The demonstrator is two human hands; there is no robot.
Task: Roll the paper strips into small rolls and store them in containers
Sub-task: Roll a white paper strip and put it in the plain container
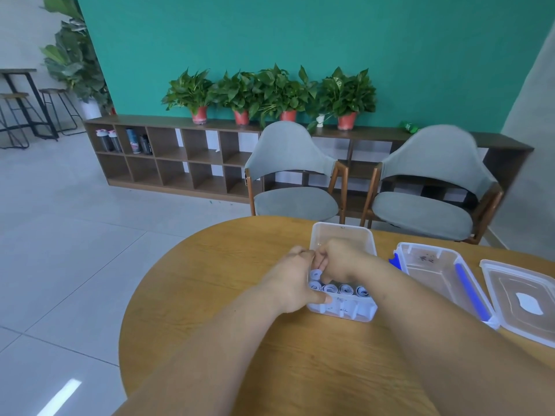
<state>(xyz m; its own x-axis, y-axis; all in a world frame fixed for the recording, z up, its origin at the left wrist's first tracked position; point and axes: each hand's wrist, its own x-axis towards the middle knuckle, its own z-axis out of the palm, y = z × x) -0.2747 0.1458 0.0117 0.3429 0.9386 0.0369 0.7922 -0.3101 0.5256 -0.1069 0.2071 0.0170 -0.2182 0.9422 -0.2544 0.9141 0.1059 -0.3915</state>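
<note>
Over on the round wooden table (210, 295), spotted a clear plastic container (342, 232) with both hands down in it. Made out a row of blue-white paper rolls (339, 288) standing on end along its near wall, packed side by side, plus an extra roll (315, 274) just behind the row at the left. Saw the left hand (295, 277) wrapped round the container's left side, thumb (324, 300) pressed flat on the outside of the near wall, fingers curled over the rim. Found the right hand (339, 259) knuckles-up over the middle, fingers bent down toward that extra roll and touching the left fingers. Honestly couldn't tell whether pinching the roll or just resting on it, fingertips hidden. Noticed a second container (432, 265) just to the right, clear with blue latches, long blue bar (471, 292) along its right side. Also clocked a loose lid (522, 298) beside that, white label in the middle. Further back, made out two grey chairs (288, 148) and a low shelf (168, 163) of potted plants (270, 91).
</note>
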